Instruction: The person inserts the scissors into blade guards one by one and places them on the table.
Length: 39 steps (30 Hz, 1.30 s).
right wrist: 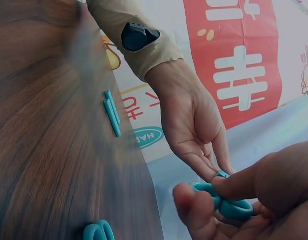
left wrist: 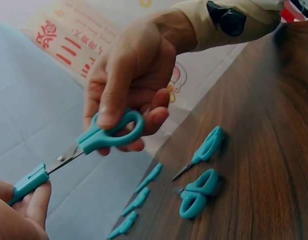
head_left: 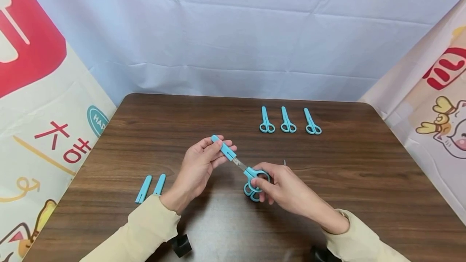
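Between the thumb and fingers of my left hand [head_left: 200,165] is a light-blue blade cover [head_left: 223,148], tilted above the table. My right hand [head_left: 287,187] holds a pair of blue-handled scissors [head_left: 251,173] by the finger loops. Their metal blades are partly inside the cover, with a stretch of bare metal showing at its mouth. Below the right hand, two uncovered pairs of scissors lie on the table; the left wrist view shows one pair [left wrist: 209,142] and the other pair [left wrist: 198,195]. In the head view the right hand hides much of them.
Three covered scissors stand in a row toward the table's back: left pair [head_left: 266,120], middle pair [head_left: 287,120], right pair [head_left: 311,121]. Two loose covers lie at the left, one cover [head_left: 144,189] beside another cover [head_left: 159,184] near my left sleeve. A pale cloth [head_left: 233,43] hangs behind the brown table [head_left: 346,148].
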Each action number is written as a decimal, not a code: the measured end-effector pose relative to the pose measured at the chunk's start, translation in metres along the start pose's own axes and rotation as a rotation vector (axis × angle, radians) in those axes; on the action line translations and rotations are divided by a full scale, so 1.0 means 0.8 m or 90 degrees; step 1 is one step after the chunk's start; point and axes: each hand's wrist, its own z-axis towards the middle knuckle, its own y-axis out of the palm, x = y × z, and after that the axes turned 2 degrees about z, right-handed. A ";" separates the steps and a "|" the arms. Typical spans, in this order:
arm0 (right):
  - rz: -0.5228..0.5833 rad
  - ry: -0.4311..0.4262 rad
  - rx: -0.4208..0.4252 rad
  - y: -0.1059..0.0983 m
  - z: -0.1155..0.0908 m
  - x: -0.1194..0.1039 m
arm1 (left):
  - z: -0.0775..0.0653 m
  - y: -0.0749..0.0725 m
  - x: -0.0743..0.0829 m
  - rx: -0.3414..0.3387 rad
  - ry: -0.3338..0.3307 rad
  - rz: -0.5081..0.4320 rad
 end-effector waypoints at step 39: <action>0.200 0.038 -0.035 -0.007 0.015 -0.002 | 0.000 0.026 -0.002 -0.001 -0.007 -0.003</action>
